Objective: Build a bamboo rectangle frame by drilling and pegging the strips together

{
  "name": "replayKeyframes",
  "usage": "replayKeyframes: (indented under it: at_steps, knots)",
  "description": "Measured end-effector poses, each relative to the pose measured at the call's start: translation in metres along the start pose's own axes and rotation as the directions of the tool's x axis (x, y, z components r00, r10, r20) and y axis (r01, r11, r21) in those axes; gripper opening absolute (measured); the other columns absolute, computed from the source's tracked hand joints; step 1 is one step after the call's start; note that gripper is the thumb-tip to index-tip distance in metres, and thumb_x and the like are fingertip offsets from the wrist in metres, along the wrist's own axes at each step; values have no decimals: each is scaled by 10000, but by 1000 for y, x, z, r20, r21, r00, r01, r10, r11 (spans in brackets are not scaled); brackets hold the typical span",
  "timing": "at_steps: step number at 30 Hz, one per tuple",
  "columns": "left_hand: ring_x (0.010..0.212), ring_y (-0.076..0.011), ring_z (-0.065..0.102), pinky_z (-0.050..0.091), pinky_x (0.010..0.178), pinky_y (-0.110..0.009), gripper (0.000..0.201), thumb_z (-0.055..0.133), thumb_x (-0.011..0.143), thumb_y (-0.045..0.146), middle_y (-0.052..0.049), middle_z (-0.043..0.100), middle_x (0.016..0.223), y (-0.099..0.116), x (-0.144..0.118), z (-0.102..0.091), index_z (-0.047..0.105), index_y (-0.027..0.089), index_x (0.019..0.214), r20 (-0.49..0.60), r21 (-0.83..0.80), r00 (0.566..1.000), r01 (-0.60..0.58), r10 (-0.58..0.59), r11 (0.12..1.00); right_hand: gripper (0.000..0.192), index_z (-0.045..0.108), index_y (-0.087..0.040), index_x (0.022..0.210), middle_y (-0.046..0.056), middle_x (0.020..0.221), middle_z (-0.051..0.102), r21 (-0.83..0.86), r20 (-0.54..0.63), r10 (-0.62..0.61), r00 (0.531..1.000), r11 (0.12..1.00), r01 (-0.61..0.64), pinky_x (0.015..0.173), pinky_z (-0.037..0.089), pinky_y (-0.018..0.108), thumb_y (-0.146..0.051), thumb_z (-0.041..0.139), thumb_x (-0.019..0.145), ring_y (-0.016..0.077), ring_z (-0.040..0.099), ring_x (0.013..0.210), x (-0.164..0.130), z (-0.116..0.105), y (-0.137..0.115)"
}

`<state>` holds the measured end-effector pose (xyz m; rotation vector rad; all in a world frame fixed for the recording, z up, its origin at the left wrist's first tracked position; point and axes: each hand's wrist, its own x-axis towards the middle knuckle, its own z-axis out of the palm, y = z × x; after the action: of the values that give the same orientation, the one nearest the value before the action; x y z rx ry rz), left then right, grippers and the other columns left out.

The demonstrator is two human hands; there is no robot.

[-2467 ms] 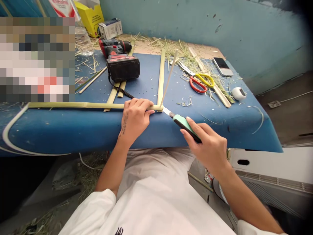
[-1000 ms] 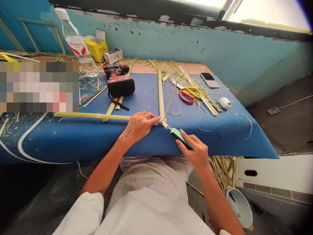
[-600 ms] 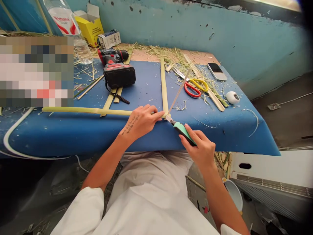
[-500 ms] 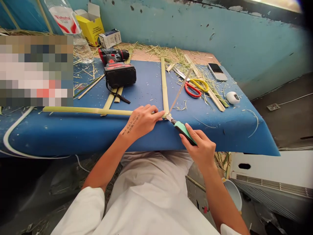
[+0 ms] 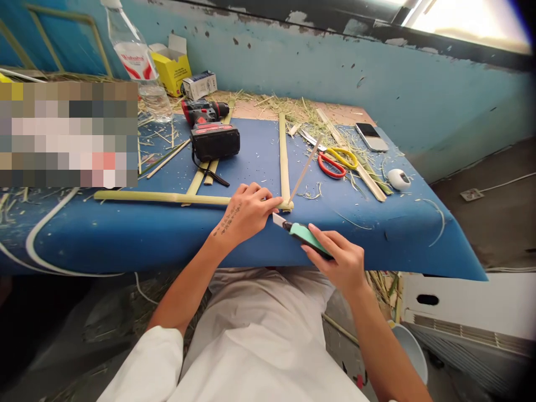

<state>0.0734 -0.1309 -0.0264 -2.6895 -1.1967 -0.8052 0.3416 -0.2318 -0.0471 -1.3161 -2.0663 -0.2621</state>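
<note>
My left hand (image 5: 247, 211) is closed on the right end of a long bamboo strip (image 5: 159, 197) lying along the table's front. Its index finger points at the corner where that strip meets a second bamboo strip (image 5: 284, 162) running away from me. From this corner a thin bamboo sliver (image 5: 306, 172) slants up to the right. My right hand (image 5: 341, 258) grips a green and black utility knife (image 5: 309, 237). The blade is out, just below the long strip and near my left fingertips, apart from the corner joint.
A cordless drill (image 5: 214, 139) rests across other bamboo strips. Scissors (image 5: 333, 163), a phone (image 5: 372, 137) and a white round device (image 5: 398, 179) lie to the right. Behind stand a water bottle (image 5: 144, 75) and a yellow box (image 5: 171, 67). Shavings litter the blue table (image 5: 251, 139). The left side is pixelated.
The knife blade has moved from the corner joint down and left, away from the bamboo. My left hand stays on the strip. The view has tilted up slightly.
</note>
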Motion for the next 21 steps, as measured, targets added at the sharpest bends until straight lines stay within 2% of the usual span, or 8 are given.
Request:
replayKeyframes:
  at_steps: [2,4,7,9,12,16,18,21]
  knots:
    - [1055,-259,642,424,886,-426,292,531,1098,302,-47,772,1129,-2,1,-2,760,311,1278,-6,-26,1000,7,-7,1000,594,648,-288,1504,34,1029,788,126,-48,-89,995,988,94,766,565,244,-278,808,933,138,737,804,-3,4,4]
    - [1103,-260,637,423,934,-431,273,556,1090,319,-50,760,1189,-2,1,-4,768,315,1263,-12,-55,1000,25,-26,998,659,619,-301,1533,47,1052,784,151,-165,-80,983,983,105,773,587,263,-245,825,909,154,737,809,-5,8,6]
    - [1134,-256,641,416,985,-441,253,593,1078,374,-52,748,1230,-3,1,-7,777,309,1239,-6,-84,999,43,-44,996,599,655,-285,1495,59,1043,770,67,-328,70,942,996,-50,794,593,294,-268,812,918,179,732,827,2,16,6]
    - [1131,-255,649,413,995,-446,255,609,1069,414,-51,758,1205,-2,1,-7,781,299,1219,-4,-97,999,47,-47,994,527,679,-262,1465,71,1040,753,11,-354,195,915,979,-204,834,593,326,-342,766,951,203,729,868,15,20,8]
    - [1117,-248,658,407,1002,-448,246,599,1077,410,-46,773,1176,0,0,-4,780,289,1191,-31,-94,998,59,-62,994,527,661,-251,1487,94,1101,720,-7,-297,311,903,945,-328,926,585,387,-418,681,988,242,711,977,43,28,18]
    - [1122,-244,666,388,1037,-464,245,587,1084,414,-51,780,1180,3,-2,-2,779,287,1168,-86,-75,991,94,-101,993,601,554,-254,1589,145,1288,638,-4,-205,326,923,943,-334,1096,509,498,-406,590,1009,302,613,1216,80,45,39]
    - [1122,-237,672,387,1051,-462,249,593,1083,419,-52,782,1178,4,-3,-3,777,282,1178,-123,-92,984,117,-128,989,607,531,-275,1605,155,1395,594,-65,-151,349,925,930,-361,1138,458,554,-411,558,1014,334,541,1310,90,54,48]
    - [1097,-219,678,402,1045,-440,247,588,1088,399,-45,787,1138,4,-3,-6,775,263,1176,-153,-148,972,158,-181,976,567,598,-274,1549,149,1433,597,-94,-81,397,914,910,-404,1151,431,573,-452,551,1014,354,500,1341,93,62,56]
